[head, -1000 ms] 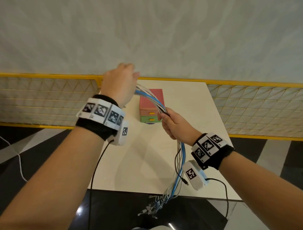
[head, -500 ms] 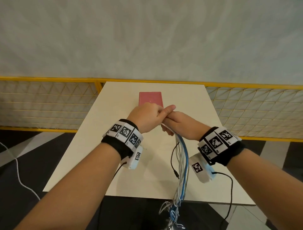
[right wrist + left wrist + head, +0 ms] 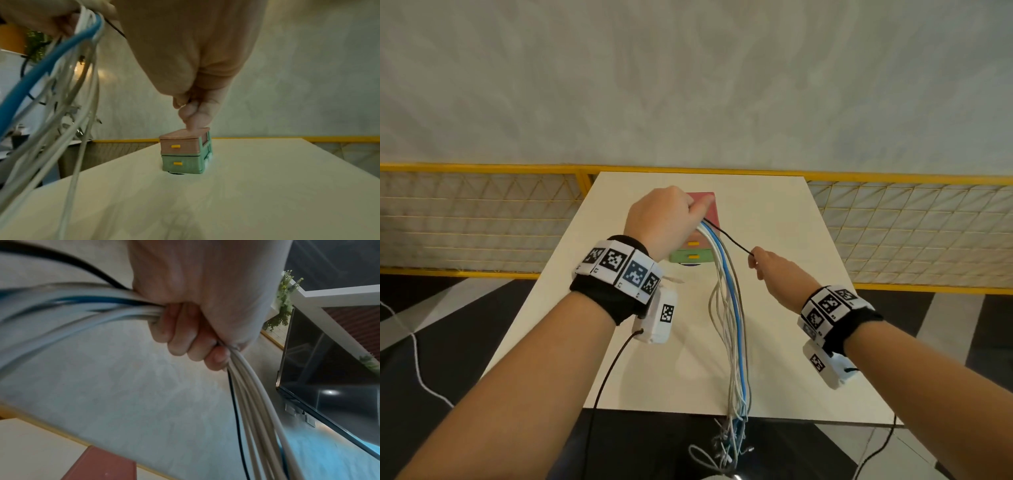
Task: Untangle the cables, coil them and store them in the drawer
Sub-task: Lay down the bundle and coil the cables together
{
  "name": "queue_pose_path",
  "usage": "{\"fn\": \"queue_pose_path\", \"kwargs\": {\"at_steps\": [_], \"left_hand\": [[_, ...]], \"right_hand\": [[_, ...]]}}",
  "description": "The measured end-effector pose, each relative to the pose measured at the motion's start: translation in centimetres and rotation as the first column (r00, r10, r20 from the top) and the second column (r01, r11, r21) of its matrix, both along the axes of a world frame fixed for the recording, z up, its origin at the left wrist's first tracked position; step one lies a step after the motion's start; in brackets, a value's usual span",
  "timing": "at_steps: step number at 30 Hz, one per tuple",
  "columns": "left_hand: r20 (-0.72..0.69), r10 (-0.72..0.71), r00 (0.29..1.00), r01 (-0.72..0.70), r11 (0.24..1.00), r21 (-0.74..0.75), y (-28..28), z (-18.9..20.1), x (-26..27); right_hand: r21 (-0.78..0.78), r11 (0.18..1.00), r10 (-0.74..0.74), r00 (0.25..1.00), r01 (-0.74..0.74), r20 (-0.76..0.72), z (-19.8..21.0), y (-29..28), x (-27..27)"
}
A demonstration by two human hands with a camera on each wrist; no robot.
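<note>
Black cable [image 3: 726, 236] pinched in our right hand [image 3: 774, 274], bundle [image 3: 734, 329] fisted in our left hand [image 3: 664, 219]; still untangling, drawers [image 3: 693, 251] closed, nothing coiled.

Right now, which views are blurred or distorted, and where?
Head view: sharp, wide-angle bend in the yellow railing. Left wrist view: cable bundle smeared by motion blur left of the left hand. Right wrist view: dim, cables soft, drawer unit slightly blurred.

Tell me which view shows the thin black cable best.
Head view: the black cable runs taut from the left hand to the right hand pinching it. Left wrist view shows blurred stretches beside the bundle; right wrist view only a short bit.
</note>
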State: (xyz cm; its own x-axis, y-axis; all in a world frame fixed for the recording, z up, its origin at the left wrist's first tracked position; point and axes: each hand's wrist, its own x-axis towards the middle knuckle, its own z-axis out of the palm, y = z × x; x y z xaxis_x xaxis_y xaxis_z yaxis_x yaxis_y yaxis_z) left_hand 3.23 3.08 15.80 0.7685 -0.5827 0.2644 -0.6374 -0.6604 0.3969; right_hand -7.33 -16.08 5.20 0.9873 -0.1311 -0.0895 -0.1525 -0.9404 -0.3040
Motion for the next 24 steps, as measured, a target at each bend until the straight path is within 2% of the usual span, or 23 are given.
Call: {"fn": "queue_pose_path", "kwargs": {"at_steps": [2, 4, 6, 8, 10, 13, 15, 18, 21, 22, 23, 24], "left_hand": [[0.020, 0.006, 1.000, -0.006, 1.000, 0.000, 0.2, 0.1, 0.0], [0.029, 0.020, 0.999, -0.020, 1.000, 0.010, 0.0, -0.2, 0.0], [0.037, 0.049, 0.998, -0.049, 0.999, 0.022, -0.2, -0.7, 0.1], [0.043, 0.068, 0.997, -0.069, 0.998, 0.017, -0.6, -1.1, 0.0], [0.038, 0.061, 0.997, -0.060, 0.998, -0.017, -0.9, -1.0, -0.4], [0.015, 0.049, 0.999, -0.047, 0.992, -0.121, -0.8, -0.5, -0.6], [0.009, 0.059, 0.998, -0.056, 0.978, -0.203, 0.0, -0.3, 0.2], [-0.033, 0.049, 0.998, -0.058, 0.936, -0.346, 1.8, 0.1, 2.0], [-0.039, -0.008, 0.999, -0.009, 0.911, -0.412, 3.2, 1.0, 2.6], [-0.037, -0.030, 0.999, 0.012, 0.910, -0.415, 3.4, 1.3, 2.5], [-0.029, -0.046, 0.999, 0.031, 0.915, -0.402, 3.6, 1.7, 2.4], [-0.007, -0.054, 0.999, 0.048, 0.927, -0.373, 3.7, 1.9, 2.2]], "right_hand": [[0.087, 0.996, 0.005, 0.999, -0.001, -0.051, 0.2, -0.1, 0.2], [0.088, 0.996, 0.025, 0.999, -0.023, -0.020, 1.3, 0.4, 0.6], [0.087, 0.995, 0.028, 0.986, -0.043, 0.161, 3.2, 1.4, 1.1], [0.246, 0.958, 0.055, 0.938, -0.145, 0.341, 5.3, 3.3, 1.7], [0.485, 0.822, 0.113, 0.920, -0.298, 0.374, 6.1, 5.3, 2.6], [0.705, 0.621, 0.117, 0.931, -0.341, 0.347, 5.2, 7.0, 3.2], [0.776, 0.531, 0.128, 0.938, -0.340, 0.323, 4.5, 6.9, 2.8], [0.820, 0.484, 0.149, 0.952, -0.307, 0.268, 4.1, 6.4, 1.7], [0.923, 0.312, 0.163, 0.969, -0.228, 0.184, 4.8, 5.5, 1.1], [0.925, 0.318, 0.181, 0.971, -0.210, 0.159, 5.2, 5.2, 1.0], [0.904, 0.373, 0.198, 0.970, -0.207, 0.140, 5.6, 4.9, 1.0], [0.847, 0.484, 0.208, 0.969, -0.219, 0.132, 5.9, 4.8, 1.1]]}}
